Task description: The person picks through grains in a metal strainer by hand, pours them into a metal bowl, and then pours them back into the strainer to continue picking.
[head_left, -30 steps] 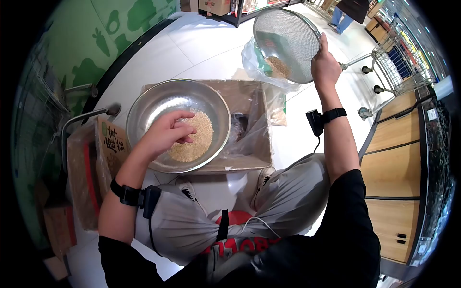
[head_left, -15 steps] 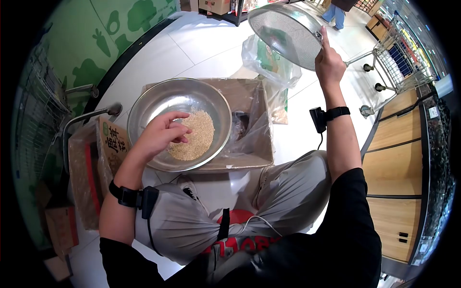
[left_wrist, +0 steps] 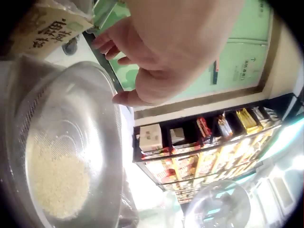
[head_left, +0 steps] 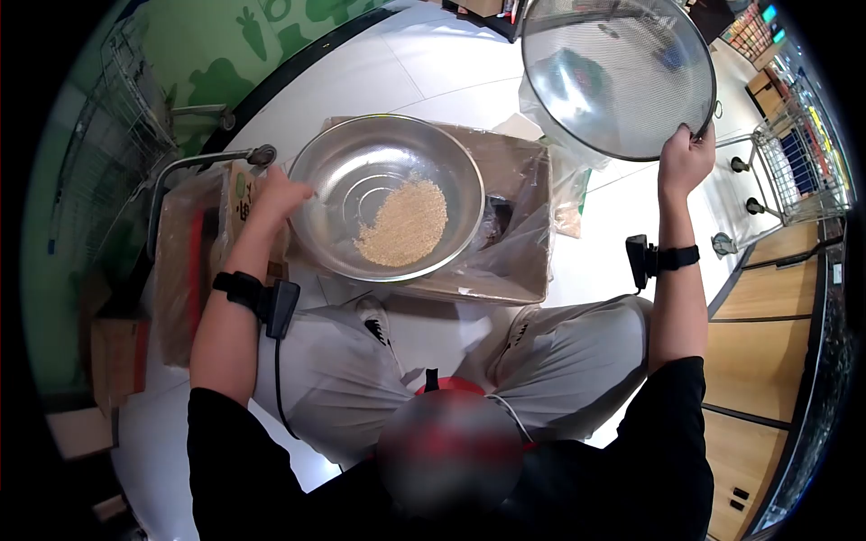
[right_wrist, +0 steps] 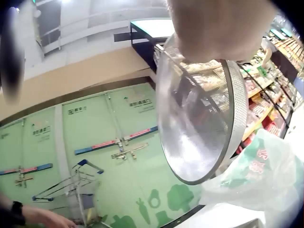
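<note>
The person's left hand (head_left: pixel 278 194) lies at the left rim of the bowl (head_left: pixel 361 167). In the left wrist view its fingers (left_wrist: pixel 107 40) are spread and fairly straight, curled round nothing, and the thumb tip sits right at the rim. Whether it presses on the metal I cannot tell.

The right hand (head_left: pixel 686 162) is raised at the far right with its fingers clamped on the near rim of the sieve (head_left: pixel 618 72). It holds the sieve up in the air, tilted so the mesh faces the person. The right wrist view shows the same grip from below, the hand (right_wrist: pixel 218 23) closed over the top edge of the sieve (right_wrist: pixel 199 109).

The sieve is round, with fine wire mesh in a metal hoop, and I see no grain in it. It hangs well apart from the bowl, to the right and farther off, above a clear bag (right_wrist: pixel 261 175) with green print.

The bowl is wide, shiny steel. It sits tilted on an open box (head_left: pixel 523 180) lined with clear plastic, on the floor just beyond the person's knees. A heap of pale grain (head_left: pixel 406 221) lies in its lower right part, and the rest of the inside is bare metal. A carton (head_left: pixel 236 194) with printed characters stands just left of the bowl, under the left hand.
</note>
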The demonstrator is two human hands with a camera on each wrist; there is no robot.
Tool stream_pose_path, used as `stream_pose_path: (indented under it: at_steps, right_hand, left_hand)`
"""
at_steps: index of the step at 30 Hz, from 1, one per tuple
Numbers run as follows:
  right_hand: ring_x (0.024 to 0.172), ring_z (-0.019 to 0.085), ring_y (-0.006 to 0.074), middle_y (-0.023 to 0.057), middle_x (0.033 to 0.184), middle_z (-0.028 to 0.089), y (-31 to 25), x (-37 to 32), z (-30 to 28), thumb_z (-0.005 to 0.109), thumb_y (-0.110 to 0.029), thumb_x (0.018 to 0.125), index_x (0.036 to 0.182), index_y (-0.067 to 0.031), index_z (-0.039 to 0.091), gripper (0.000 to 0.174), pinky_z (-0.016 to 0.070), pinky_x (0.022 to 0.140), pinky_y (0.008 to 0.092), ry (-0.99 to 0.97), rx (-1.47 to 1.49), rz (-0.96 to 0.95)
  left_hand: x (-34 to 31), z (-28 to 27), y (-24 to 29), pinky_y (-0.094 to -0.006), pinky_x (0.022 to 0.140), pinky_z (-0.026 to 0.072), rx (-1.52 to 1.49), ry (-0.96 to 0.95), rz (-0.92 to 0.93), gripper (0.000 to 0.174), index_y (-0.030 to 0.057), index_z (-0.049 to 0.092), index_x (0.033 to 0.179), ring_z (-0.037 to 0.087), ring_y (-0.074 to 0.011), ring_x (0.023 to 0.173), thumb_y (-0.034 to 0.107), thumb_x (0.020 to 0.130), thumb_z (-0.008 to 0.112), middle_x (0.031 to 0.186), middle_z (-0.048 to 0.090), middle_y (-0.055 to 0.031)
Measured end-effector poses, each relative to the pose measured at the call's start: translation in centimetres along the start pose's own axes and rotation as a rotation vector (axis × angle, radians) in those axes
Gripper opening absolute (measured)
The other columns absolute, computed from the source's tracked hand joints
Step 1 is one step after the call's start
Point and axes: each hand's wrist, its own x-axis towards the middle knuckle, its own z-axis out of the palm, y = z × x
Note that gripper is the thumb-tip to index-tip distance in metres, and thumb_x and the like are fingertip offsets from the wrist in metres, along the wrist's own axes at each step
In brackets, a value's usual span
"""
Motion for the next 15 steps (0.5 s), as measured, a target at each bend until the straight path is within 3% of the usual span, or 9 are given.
stream_pose_path:
  at_steps: [1,3,4,6,7,9,10,12,15]
  right_hand:
    - [0.067,0.065,0.0205,0.0141,0.078,0.069,-0.4,-0.2,-0.3,0.052,-0.008,0.083,0.117,-0.0015,0.063,0.037,0.0498,0.07,0.0312,-0.096,0.002,0.117]
    - [0.067,0.063,0.0193,0.0136,0.076,0.067,-0.7,-0.7,-0.4,0.051,-0.008,0.082,0.112,0.0008,0.064,0.034,0.0488,0.07,0.031,-0.19,0.009,0.235]
    - [0.064,0.061,0.0183,0.0124,0.073,0.065,-0.7,-1.1,-0.4,0.051,-0.007,0.081,0.109,0.0024,0.064,0.032,0.0482,0.068,0.0314,-0.275,0.028,0.332]
    - [0.055,0.057,0.0166,0.01,0.066,0.061,-0.1,-1.7,-0.4,0.049,-0.005,0.078,0.105,0.0055,0.065,0.033,0.0467,0.057,0.0318,-0.411,0.073,0.456]
    - [0.055,0.057,0.0166,0.01,0.066,0.061,0.1,-2.1,-0.6,0.049,-0.005,0.078,0.105,0.0055,0.065,0.033,0.0467,0.057,0.0318,-0.413,0.078,0.454]
    - [0.047,0.053,0.0156,0.0095,0.063,0.059,0.2,-2.8,-0.9,0.048,-0.004,0.076,0.105,0.0074,0.064,0.035,0.0437,0.046,0.0311,-0.51,0.147,0.578]
    - [0.043,0.051,0.0146,0.0094,0.063,0.059,1.2,-3.1,-0.9,0.047,-0.004,0.076,0.106,0.0084,0.064,0.037,0.0412,0.04,0.0298,-0.519,0.15,0.568]
    - [0.043,0.051,0.0143,0.0089,0.062,0.058,1.3,-3.1,-1.2,0.047,-0.003,0.076,0.106,0.0086,0.063,0.037,0.0412,0.04,0.0299,-0.526,0.142,0.567]
    - [0.043,0.049,0.0136,0.0073,0.061,0.056,1.1,-3.2,-2.1,0.047,-0.002,0.077,0.106,0.0084,0.062,0.034,0.0406,0.04,0.0296,-0.531,0.188,0.589]
  left_hand:
    - [0.3,0.2,-1.0,-0.0375,0.086,0.0522,0.005,0.003,-0.005,0.067,-0.0075,0.054,0.123,0.065,-0.0361,0.101,0.022,0.067,0.075,0.107,0.064,-0.0251]
    - [0.4,0.6,-2.1,-0.0404,0.078,0.0562,0.013,-0.269,-0.083,0.059,-0.0079,0.057,0.117,0.068,-0.0361,0.086,0.022,0.069,0.076,0.091,0.067,-0.0225]
    - [0.2,0.8,-2.3,-0.0404,0.078,0.0562,0.015,-0.266,-0.085,0.059,-0.0079,0.057,0.117,0.068,-0.0361,0.086,0.022,0.069,0.076,0.091,0.067,-0.0225]
    - [-0.1,1.1,-2.5,-0.0427,0.066,0.0583,-0.081,-0.623,-0.26,0.045,-0.0081,0.059,0.11,0.069,-0.0326,0.076,0.018,0.076,0.072,0.077,0.067,-0.0175]
    - [-0.6,1.1,-2.6,-0.0427,0.066,0.0583,-0.083,-0.619,-0.263,0.045,-0.0081,0.059,0.11,0.069,-0.0326,0.076,0.018,0.076,0.072,0.077,0.067,-0.0175]
    - [-2.0,1.3,-3.1,-0.0432,0.061,0.0596,-0.426,-0.594,-0.3,0.033,-0.0076,0.058,0.108,0.069,-0.0292,0.079,0.01,0.082,0.065,0.086,0.066,-0.0169]
    - [-1.6,3.0,-4.6,-0.0432,0.061,0.0596,-0.435,-0.586,-0.305,0.033,-0.0076,0.058,0.108,0.069,-0.0292,0.079,0.01,0.082,0.065,0.086,0.066,-0.0169]
    - [-0.4,6.3,-7.3,-0.047,0.063,0.0591,-0.84,-0.696,-0.635,0.039,-0.0028,0.055,0.114,0.068,-0.0307,0.082,0.004,0.077,0.065,0.097,0.063,-0.0177]
    - [-0.2,6.9,-7.8,-0.048,0.067,0.0594,-0.867,-0.741,-0.648,0.041,-0.0011,0.056,0.115,0.067,-0.0305,0.084,-0.001,0.074,0.061,0.097,0.063,-0.0157]
